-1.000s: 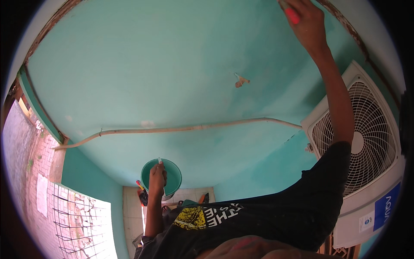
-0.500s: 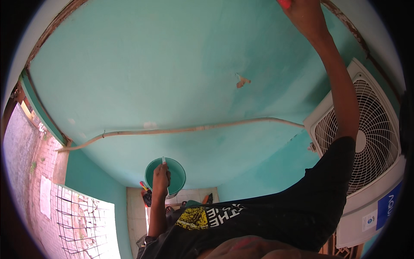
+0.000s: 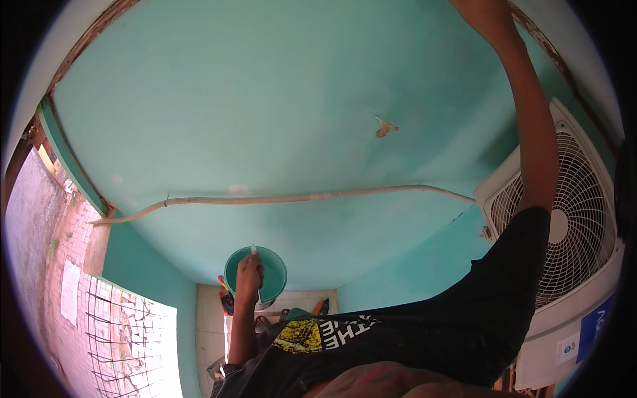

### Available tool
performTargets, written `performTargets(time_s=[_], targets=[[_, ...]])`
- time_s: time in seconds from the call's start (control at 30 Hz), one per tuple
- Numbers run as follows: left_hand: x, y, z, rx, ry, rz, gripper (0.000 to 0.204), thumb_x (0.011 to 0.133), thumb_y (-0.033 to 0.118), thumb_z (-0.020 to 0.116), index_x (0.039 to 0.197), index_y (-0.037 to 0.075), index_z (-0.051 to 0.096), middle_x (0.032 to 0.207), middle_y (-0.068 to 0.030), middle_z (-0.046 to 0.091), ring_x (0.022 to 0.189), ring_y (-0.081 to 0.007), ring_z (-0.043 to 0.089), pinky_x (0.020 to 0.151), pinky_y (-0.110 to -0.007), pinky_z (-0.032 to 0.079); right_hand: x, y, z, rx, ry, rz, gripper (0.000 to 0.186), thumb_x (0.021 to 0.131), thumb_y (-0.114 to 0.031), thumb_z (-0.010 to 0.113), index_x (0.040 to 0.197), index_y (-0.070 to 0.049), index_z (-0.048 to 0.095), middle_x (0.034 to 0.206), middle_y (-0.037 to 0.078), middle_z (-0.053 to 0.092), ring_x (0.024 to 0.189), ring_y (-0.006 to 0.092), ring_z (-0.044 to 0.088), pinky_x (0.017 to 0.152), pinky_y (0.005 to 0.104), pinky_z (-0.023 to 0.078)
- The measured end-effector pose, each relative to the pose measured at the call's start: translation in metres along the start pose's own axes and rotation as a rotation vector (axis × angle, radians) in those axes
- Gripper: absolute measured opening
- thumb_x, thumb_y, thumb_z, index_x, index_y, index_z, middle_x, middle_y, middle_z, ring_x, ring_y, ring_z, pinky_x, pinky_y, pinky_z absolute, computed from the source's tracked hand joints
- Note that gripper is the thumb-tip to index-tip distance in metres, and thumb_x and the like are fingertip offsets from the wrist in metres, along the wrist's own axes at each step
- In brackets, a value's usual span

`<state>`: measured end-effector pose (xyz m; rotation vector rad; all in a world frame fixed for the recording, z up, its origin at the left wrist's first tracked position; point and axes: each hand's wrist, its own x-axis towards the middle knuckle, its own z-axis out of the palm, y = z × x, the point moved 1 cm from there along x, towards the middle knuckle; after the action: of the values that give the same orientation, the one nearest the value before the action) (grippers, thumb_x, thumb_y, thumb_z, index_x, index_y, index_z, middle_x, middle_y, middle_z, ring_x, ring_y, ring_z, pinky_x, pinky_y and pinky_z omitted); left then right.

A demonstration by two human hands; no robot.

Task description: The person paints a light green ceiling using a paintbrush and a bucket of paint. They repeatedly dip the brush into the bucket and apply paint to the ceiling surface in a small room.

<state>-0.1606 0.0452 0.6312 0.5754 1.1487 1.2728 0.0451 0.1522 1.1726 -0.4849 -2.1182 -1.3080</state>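
Note:
My left hand point(image 3: 248, 277) is closed on the handle of a green bucket point(image 3: 275, 265), which hangs low in front of the wall. A pale handle grip point(image 3: 253, 249) sticks out past my fingers, and the bucket's inside is partly behind my hand. My right hand point(image 3: 488, 16) is raised high at the top right, close to the teal wall point(image 3: 219, 113). Its fingers run out of the picture, so what they hold is hidden. Around that side the wall looks darker, as if wet. Below the raised hand, a torn flake of paint point(image 3: 385, 127) hangs off the wall.
A beige pipe point(image 3: 265, 199) crosses the wall to a white outdoor air-conditioner unit point(image 3: 494, 186) beside my right arm. Sandals point(image 3: 260, 322) and a dark object with red and yellow parts point(image 3: 225, 297) lie on the tiled floor point(image 3: 211, 331). A metal grille point(image 3: 126, 338) is at lower left.
The view has shifted slightly. My right hand has moved up and right, and the red thing seen at its fingers has left the picture. My left hand still holds the bucket.

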Motion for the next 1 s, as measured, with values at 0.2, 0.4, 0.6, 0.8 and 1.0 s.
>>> performTargets(time_s=[0.2,0.4,0.6,0.8,1.0], targets=[[-0.004,-0.001,-0.004,-0.013,0.002,-0.002,0.032,0.100,0.030,0.045,0.073,0.014,0.044,0.054,0.0073,0.032,0.041,-0.0029,0.024,0.036,-0.023,0.018,-0.046,-0.044,0.041,0.109,-0.230,-0.329,0.020,0.075,-0.001,0.065,0.093,-0.011,0.065,0.088,0.001,0.064,0.076,0.0195,0.063,0.063,0.0314,0.051],[-0.002,0.005,-0.002,-0.029,-0.002,0.022,0.031,0.100,0.030,0.046,0.074,0.014,0.044,0.054,0.0073,0.031,0.041,-0.0027,0.024,0.036,-0.023,0.018,-0.023,-0.015,0.032,0.095,-0.271,-0.247,0.018,0.081,-0.004,0.066,0.098,-0.006,0.067,0.093,0.007,0.066,0.075,0.0210,0.066,0.063,0.0294,0.055],[0.001,0.005,-0.006,-0.010,-0.008,0.016,0.032,0.100,0.031,0.045,0.073,0.014,0.043,0.055,0.0072,0.031,0.041,-0.0031,0.024,0.036,-0.023,0.018,-0.018,-0.012,0.020,0.096,-0.190,-0.269,0.016,0.079,-0.002,0.066,0.094,-0.007,0.067,0.093,0.006,0.064,0.071,0.0198,0.066,0.061,0.0297,0.056],[-0.003,0.014,-0.002,-0.002,-0.012,-0.001,0.032,0.100,0.030,0.045,0.072,0.014,0.043,0.055,0.0070,0.032,0.041,-0.0035,0.025,0.036,-0.023,0.018,-0.026,-0.026,0.012,0.039,-0.177,-0.257,0.016,0.077,-0.005,0.068,0.092,-0.008,0.066,0.090,0.005,0.061,0.073,0.0183,0.065,0.058,0.0286,0.054],[0.004,-0.001,-0.004,-0.017,-0.021,-0.008,0.032,0.100,0.029,0.044,0.072,0.015,0.043,0.053,0.0067,0.032,0.040,-0.0039,0.024,0.035,-0.024,0.018,-0.013,-0.012,0.014,0.078,-0.168,-0.226,0.017,0.078,-0.005,0.068,0.094,-0.008,0.068,0.091,0.005,0.061,0.071,0.0198,0.065,0.060,0.0287,0.054]])
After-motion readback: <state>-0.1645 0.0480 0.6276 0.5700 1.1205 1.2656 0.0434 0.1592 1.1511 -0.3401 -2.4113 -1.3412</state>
